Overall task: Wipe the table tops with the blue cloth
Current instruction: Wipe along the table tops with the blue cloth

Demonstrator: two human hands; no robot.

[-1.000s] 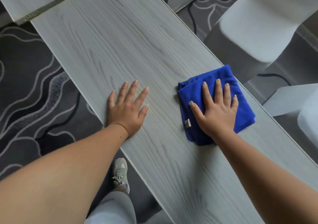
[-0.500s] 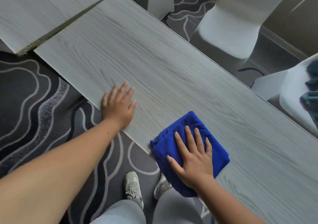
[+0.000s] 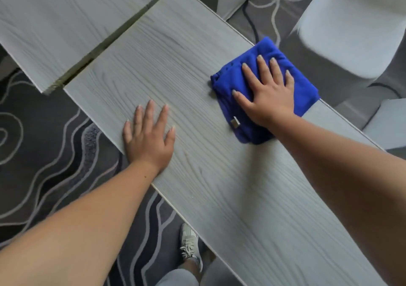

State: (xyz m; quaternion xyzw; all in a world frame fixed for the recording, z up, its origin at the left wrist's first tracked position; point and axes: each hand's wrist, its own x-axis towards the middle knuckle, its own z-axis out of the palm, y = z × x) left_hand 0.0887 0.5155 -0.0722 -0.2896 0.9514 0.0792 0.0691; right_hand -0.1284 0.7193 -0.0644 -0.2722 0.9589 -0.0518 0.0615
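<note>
A long pale wood-grain table top (image 3: 180, 70) runs from upper left to lower right. The folded blue cloth (image 3: 305, 88) lies at its far edge, slightly overhanging it, with a small grey tag near its front. My right hand (image 3: 267, 90) presses flat on the cloth, fingers spread. My left hand (image 3: 148, 135) rests flat on the bare table near the near edge, holding nothing.
A second table top (image 3: 55, 26) butts against this one at upper left with a narrow gap between. White covered chairs (image 3: 351, 33) stand beyond the far edge. Patterned dark carpet (image 3: 44, 145) lies on the left, and my shoe (image 3: 190, 245) shows below the near edge.
My right hand has swept the blue cloth from the near edge across to the far edge. My left hand stays flat on the table.
</note>
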